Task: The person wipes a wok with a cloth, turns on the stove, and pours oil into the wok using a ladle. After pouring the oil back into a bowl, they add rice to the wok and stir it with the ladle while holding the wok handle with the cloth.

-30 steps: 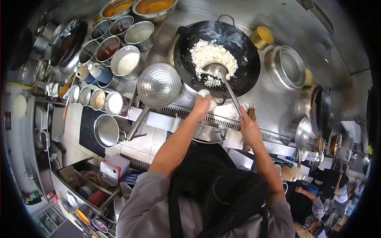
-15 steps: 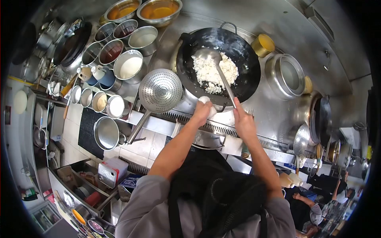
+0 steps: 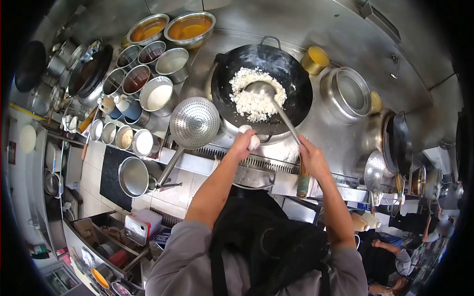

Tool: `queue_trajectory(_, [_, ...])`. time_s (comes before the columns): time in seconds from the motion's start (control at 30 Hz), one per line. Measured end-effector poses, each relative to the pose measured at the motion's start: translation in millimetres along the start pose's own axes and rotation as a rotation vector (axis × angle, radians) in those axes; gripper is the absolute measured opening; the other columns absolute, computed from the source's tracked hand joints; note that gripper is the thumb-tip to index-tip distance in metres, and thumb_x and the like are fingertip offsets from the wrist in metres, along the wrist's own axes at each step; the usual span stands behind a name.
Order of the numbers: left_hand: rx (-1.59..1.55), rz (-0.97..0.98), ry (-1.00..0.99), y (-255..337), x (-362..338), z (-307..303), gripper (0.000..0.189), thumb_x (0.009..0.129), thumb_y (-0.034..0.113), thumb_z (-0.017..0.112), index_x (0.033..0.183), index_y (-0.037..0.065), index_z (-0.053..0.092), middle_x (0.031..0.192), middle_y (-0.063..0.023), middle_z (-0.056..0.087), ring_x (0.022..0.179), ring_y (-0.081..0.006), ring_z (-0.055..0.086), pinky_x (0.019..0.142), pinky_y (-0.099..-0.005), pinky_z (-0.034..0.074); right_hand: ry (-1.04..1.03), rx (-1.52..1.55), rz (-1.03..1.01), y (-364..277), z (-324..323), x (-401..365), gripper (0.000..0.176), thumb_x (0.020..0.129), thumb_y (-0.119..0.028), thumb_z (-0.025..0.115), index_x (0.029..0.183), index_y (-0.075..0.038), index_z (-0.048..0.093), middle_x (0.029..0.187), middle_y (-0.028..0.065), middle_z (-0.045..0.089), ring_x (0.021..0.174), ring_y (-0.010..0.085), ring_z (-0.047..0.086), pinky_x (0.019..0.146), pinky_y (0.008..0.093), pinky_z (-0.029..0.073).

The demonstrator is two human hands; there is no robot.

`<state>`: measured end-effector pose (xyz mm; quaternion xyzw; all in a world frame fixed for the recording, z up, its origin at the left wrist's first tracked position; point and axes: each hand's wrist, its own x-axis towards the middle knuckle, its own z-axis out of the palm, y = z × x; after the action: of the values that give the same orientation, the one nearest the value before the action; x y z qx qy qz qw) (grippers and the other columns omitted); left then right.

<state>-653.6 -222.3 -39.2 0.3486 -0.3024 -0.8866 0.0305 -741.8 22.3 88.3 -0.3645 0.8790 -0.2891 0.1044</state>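
A black wok (image 3: 296,106) sits on the stove with loose white rice (image 3: 254,106) in its bowl. My right hand (image 3: 312,157) is closed around the long handle of a metal ladle (image 3: 261,89), whose bowl rests in the rice, partly covering it. At the wok's near rim, my left hand (image 3: 241,144) is closed on a bunched white cloth (image 3: 254,142), beside the wok's small loop handle. Whether the cloth wraps the rim there is hidden by my fingers.
Left of the wok, a perforated strainer (image 3: 195,122) lies near several metal seasoning containers (image 3: 157,93). Two bowls of orange liquid (image 3: 190,27) stand behind them. To the right are a yellow-topped tin (image 3: 315,60) and stacked metal pots (image 3: 345,93). Other people (image 3: 390,251) work at far right.
The ladle's bowl has come nearer to me within the wok, and my right hand has drawn back with it. More rice now shows on the wok's far side. The whole view has shifted slightly.
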Motion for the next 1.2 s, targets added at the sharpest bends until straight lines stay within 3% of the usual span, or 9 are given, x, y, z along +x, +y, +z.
queue_trajectory(0.2, [0.001,0.135,0.114,-28,-50,17,0.020,0.097,0.018,0.051,0.108,0.002,0.053,0.093,-0.0110,0.063,0.075,-0.0207,0.063,0.054,-0.0347,0.050,0.081,-0.117,0.207,22,-9,-68,0.040,0.099,-0.020,0.054,0.138,-0.014,0.053,0.092,0.0289,0.066,0.078,0.0411,0.068,0.070,0.0464,0.051])
queue_trajectory(0.33, [-0.101,0.156,0.147,-33,-158,27,0.023,0.097,0.013,0.048,0.118,0.003,0.051,0.102,-0.0142,0.065,0.083,-0.0218,0.066,0.060,-0.0339,0.053,-0.442,0.223,0.374,-40,-117,-94,0.042,0.100,-0.026,0.052,0.141,-0.016,0.052,0.068,0.0139,0.061,0.058,0.0208,0.058,0.062,0.0359,0.049])
queue_trajectory(0.43, [-0.014,0.112,0.149,-13,-199,42,0.022,0.095,0.011,0.050,0.116,0.003,0.053,0.098,-0.0147,0.066,0.077,-0.0241,0.067,0.055,-0.0354,0.052,-0.676,0.139,0.090,-32,-158,-113,0.041,0.102,-0.028,0.050,0.142,-0.019,0.052,0.066,0.0128,0.059,0.057,0.0216,0.053,0.063,0.0355,0.049])
queue_trajectory(0.5, [-0.005,0.037,0.116,6,-168,47,0.013,0.094,0.014,0.052,0.099,0.003,0.055,0.083,-0.0106,0.062,0.063,-0.0208,0.060,0.050,-0.0355,0.047,-0.724,0.012,0.359,-63,-153,-73,0.041,0.102,-0.027,0.050,0.142,-0.022,0.051,0.075,0.0175,0.065,0.062,0.0246,0.060,0.067,0.0381,0.050])
queue_trajectory(0.63, [0.090,0.193,0.101,-60,-109,24,0.015,0.093,0.015,0.055,0.104,0.005,0.054,0.088,-0.0080,0.061,0.075,-0.0191,0.062,0.060,-0.0358,0.050,-0.158,-0.033,-0.123,29,-26,-41,0.041,0.101,-0.025,0.051,0.142,-0.019,0.050,0.086,0.0267,0.064,0.066,0.0405,0.065,0.062,0.0453,0.050])
queue_trajectory(0.73, [0.140,0.188,-0.003,-97,-145,-17,0.032,0.092,0.006,0.051,0.123,0.002,0.049,0.114,-0.0100,0.060,0.101,-0.0207,0.063,0.086,-0.0327,0.053,-0.029,0.061,-0.037,10,6,-59,0.045,0.097,-0.018,0.057,0.142,-0.021,0.050,0.096,0.0269,0.065,0.081,0.0457,0.063,0.068,0.0519,0.049])
queue_trajectory(0.83, [0.045,0.211,0.040,-80,-145,0,0.034,0.095,0.010,0.051,0.129,0.006,0.048,0.115,-0.0098,0.061,0.097,-0.0210,0.063,0.079,-0.0342,0.055,-0.098,0.300,0.130,-19,-12,-85,0.043,0.099,-0.016,0.056,0.142,-0.017,0.051,0.095,0.0234,0.068,0.071,0.0386,0.065,0.068,0.0375,0.051])
queue_trajectory(0.93, [-0.019,0.199,0.150,-31,-71,16,0.014,0.098,0.017,0.050,0.106,0.007,0.052,0.092,-0.0090,0.061,0.072,-0.0191,0.060,0.057,-0.0343,0.050,-0.220,0.394,0.375,-72,-51,-83,0.042,0.099,-0.015,0.054,0.142,-0.014,0.051,0.097,0.0224,0.069,0.067,0.0340,0.064,0.068,0.0343,0.050])
queue_trajectory(1.2, [-0.002,0.185,0.078,-18,-25,21,0.015,0.093,0.010,0.049,0.106,0.002,0.049,0.090,-0.0128,0.062,0.067,-0.0213,0.059,0.048,-0.0355,0.046,-0.107,-0.192,0.143,-5,19,-18,0.041,0.098,-0.020,0.055,0.139,-0.019,0.053,0.087,0.0263,0.065,0.076,0.0451,0.063,0.068,0.0497,0.050])
